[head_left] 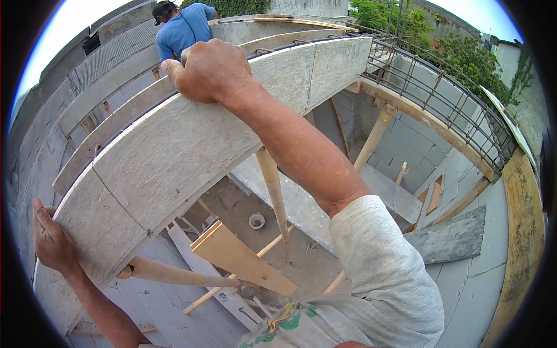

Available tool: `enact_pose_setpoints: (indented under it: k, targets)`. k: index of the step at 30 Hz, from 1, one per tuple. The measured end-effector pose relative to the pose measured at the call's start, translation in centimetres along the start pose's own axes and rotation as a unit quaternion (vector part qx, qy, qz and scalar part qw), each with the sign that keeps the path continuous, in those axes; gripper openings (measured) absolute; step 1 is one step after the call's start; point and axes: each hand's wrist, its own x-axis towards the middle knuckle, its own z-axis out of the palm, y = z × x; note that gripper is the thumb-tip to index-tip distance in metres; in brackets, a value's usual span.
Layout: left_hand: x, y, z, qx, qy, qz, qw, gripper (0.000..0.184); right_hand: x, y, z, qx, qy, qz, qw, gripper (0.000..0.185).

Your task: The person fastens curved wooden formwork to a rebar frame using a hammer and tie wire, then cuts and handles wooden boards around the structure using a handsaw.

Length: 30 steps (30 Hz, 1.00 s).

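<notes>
A long whitish, rough-faced formwork board (174,145) crosses the view from lower left to upper right, with thin tie wires across its face. My right hand (214,69) is closed over its top edge, the fingers hidden on the far side. At the board's lower-left end, my left hand (53,239) bends round the edge, with its fingers partly out of sight behind it. A second board (125,107) runs parallel just behind, and bent rebar shows in the gap between the two.
Wooden props (272,197) rise from the floor far below, where a bucket (256,221) stands. A plywood strip (243,258) slants beneath the board. Rebar cages (447,107) line the right side. Beyond the board, a person in a blue shirt (185,32) bends over.
</notes>
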Motion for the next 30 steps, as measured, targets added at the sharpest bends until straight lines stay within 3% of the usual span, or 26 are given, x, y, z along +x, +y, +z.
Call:
enact_pose_setpoints:
  k: [9,12,16,21,23,28,30]
  targets:
    - [-0.2,-0.5,-0.3,-0.002,-0.03,0.021,0.999,0.042,-1.0,-0.8,-1.1,0.017,-0.04,0.041,0.998,0.048]
    - [-0.7,0.4,-0.1,-0.034,0.055,0.047,0.997,0.045,-0.8,-0.3,-0.2,-0.01,0.019,0.019,1.0,0.049]
    - [-0.8,0.1,0.1,-0.005,0.028,0.049,0.998,0.038,-0.6,-0.3,0.0,-0.009,-0.006,0.04,0.999,0.047]
    - [-0.6,0.2,-0.4,-0.001,0.027,0.074,0.997,0.039,-1.0,-0.1,0.2,-0.003,0.042,0.039,0.998,0.044]
    - [-0.7,1.6,-1.1,-0.023,0.093,0.116,0.989,0.04,-1.1,-0.3,0.0,0.001,0.043,0.039,0.998,0.045]
    - [-0.6,3.4,-3.6,-0.102,0.087,0.14,0.981,0.038,-1.0,0.1,0.2,-0.002,0.07,0.04,0.997,0.047]
    - [-0.6,1.9,-3.7,-0.13,0.108,0.107,0.98,0.038,-0.3,1.0,0.8,0.01,0.056,0.018,0.998,0.05]
